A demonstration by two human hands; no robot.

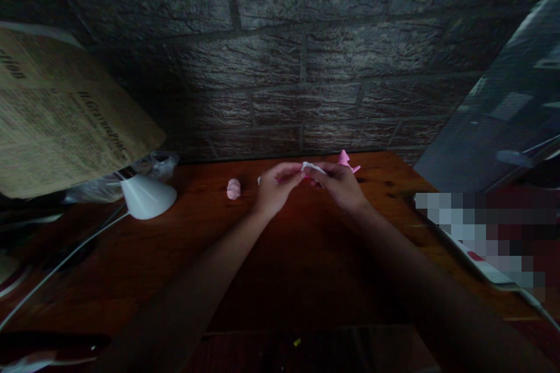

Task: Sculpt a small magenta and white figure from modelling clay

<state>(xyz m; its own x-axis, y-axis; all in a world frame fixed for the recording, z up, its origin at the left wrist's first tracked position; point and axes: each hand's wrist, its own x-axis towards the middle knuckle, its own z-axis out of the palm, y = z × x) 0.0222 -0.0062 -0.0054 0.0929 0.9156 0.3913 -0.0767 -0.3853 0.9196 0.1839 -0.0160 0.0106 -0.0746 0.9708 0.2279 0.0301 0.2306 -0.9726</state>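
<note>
Left hand (276, 186), right hand (343, 185): one pair, extended forward over the table (192, 233), fingers curled, tips facing, jointly pinching one small white piece (312, 166).

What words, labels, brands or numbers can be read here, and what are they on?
"H.GravurePrin…" on the lampshade, its ending unclear.
"…stion", also on the lampshade, cut off by the picture's left edge.
The lampshade's finer printed lines are too small and blurred to read.
No other text is readable.
</note>
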